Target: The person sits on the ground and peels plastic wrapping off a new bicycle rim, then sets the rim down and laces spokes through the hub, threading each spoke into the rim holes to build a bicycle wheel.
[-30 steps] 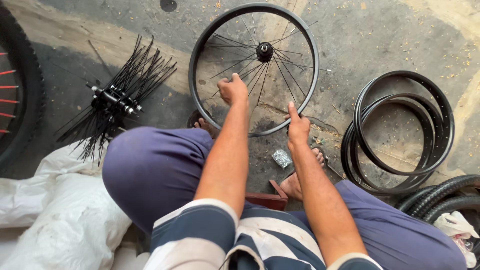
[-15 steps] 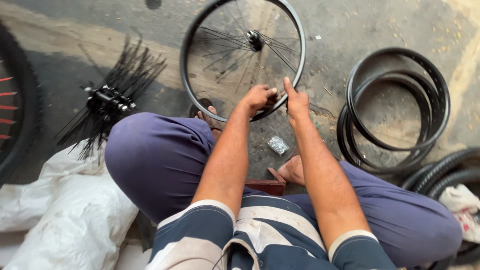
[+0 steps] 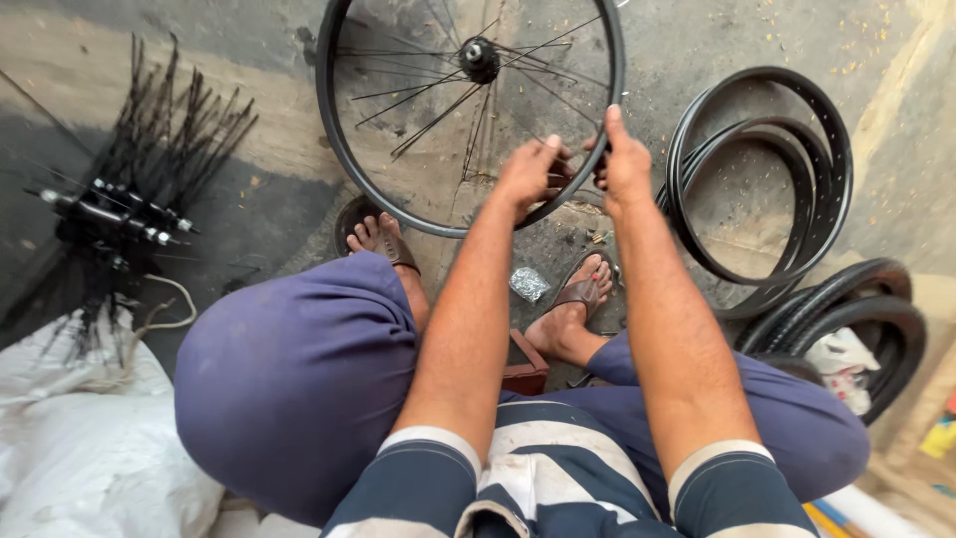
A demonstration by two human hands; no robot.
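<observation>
Both hands have come together at the near right edge of the black spoked bicycle wheel rim [image 3: 334,149]: left hand [image 3: 528,171] pinching there, right hand [image 3: 624,164] gripping it, where earlier they sat apart.

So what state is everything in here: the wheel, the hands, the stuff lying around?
Bicycle wheel: bare rim, no tyre, spokes in place, held at its lower right edge.
Left hand: closed on the rim.
Right hand: gripping the rim, finger raised.
Loose rims: stacked flat on the ground, without spokes.
Hubs with spokes: lying loose in a pile.
Tyres: lying loose on the ground.
</observation>
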